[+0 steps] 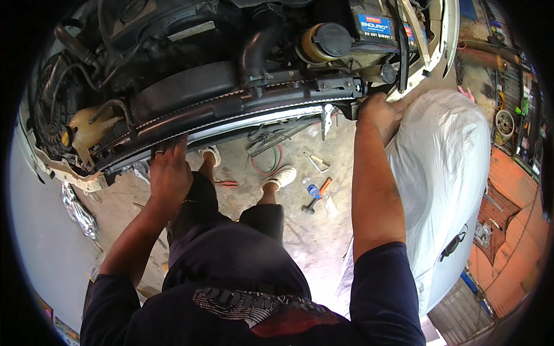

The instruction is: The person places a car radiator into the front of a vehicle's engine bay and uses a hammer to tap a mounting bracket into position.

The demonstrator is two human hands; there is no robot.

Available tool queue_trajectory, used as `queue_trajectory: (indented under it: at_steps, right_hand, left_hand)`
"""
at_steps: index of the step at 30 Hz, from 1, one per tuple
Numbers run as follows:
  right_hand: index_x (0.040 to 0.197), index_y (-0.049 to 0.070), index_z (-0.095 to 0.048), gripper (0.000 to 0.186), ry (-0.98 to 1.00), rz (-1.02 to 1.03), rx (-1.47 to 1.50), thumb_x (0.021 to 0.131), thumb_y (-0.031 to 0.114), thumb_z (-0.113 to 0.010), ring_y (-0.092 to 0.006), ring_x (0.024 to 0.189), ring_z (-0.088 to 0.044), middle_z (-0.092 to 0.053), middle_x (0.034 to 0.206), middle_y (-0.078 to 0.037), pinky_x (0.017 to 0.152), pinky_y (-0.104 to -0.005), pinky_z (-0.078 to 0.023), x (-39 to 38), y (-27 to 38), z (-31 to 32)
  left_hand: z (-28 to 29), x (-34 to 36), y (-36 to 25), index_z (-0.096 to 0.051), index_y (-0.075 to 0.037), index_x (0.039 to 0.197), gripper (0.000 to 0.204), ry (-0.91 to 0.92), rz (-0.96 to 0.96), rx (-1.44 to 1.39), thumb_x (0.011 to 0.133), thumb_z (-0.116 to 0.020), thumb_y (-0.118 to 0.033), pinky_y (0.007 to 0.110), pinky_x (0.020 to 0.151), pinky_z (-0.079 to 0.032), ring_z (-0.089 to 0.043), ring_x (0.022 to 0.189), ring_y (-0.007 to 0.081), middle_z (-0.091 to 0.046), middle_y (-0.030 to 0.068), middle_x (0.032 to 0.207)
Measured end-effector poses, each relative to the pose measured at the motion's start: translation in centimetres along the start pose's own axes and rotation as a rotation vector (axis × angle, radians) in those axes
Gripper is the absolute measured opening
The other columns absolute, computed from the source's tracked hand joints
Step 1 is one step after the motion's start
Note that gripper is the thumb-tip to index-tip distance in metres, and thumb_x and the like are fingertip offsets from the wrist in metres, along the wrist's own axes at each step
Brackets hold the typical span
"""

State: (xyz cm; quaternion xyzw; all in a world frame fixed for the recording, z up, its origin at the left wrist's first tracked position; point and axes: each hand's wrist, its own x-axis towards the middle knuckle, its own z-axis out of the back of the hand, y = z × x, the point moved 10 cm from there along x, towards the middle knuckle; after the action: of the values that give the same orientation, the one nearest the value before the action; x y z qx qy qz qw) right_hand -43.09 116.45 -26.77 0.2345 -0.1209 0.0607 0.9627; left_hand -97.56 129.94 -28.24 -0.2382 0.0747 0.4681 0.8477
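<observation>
The fingers (pixel 171 147) of the left hand (pixel 171 176) lie close together, their tips tucked up against the near edge of the radiator (pixel 225 108), a long dark unit set across the front of the engine bay. The right hand (pixel 378 115) is at the radiator's right end, just beside the pale body frame (pixel 435 63); its fingers are mostly hidden there, and I cannot tell whether either hand is clamped on anything.

Room is tight on the far side, where a black hose (pixel 254 55) and a black shroud (pixel 187 86) crowd the radiator's back edge. At its left end sits a yellowish reservoir (pixel 92 127). The near side is freer: open floor shows between the radiator and the person's torso. To the right, a vehicle under a silvery cover (pixel 438 173) stands near the right forearm, narrowing that side.

The concrete floor (pixel 254 199) looks stained and carries red-handled pliers (pixel 228 183), a hammer (pixel 326 184) with an orange handle, a blue bottle (pixel 313 191) beside it and a loop of thin hose (pixel 277 161). Beyond the covered vehicle lie orange corrugated sheets (pixel 513 230).
</observation>
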Motion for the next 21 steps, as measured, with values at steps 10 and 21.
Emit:
queue_trajectory:
  at_steps: [10, 21]
  right_hand:
    - [0.139, -0.006, -0.048, 0.056, 0.025, -0.009, -0.012, 0.091, 0.02, -0.06, -0.0581, 0.105, -0.065, -0.055, 0.125, -0.038, 0.095, -0.0643, -0.053, -0.5, 0.8, 0.8]
    - [0.15, -0.01, -0.038, 0.067, 0.058, -0.029, 0.055, 0.093, 0.017, -0.06, -0.0546, 0.115, -0.058, -0.05, 0.128, -0.036, 0.094, -0.0611, -0.054, -0.7, 0.4, 0.4]
  left_hand:
    - [-1.2, -1.6, -1.3, -0.061, -0.004, 0.142, 0.058, -0.453, -0.038, 0.148, 0.084, -0.063, 0.003, 0.056, 0.118, -0.042, -0.06, 0.127, 0.0425, -0.065, 0.0219, 0.131]
    - [-1.6, -0.5, 0.6, -0.055, -0.003, 0.149, 0.065, -0.184, 0.004, 0.121, 0.084, -0.062, 0.005, 0.059, 0.11, -0.045, -0.057, 0.126, 0.0517, -0.062, 0.0297, 0.136]
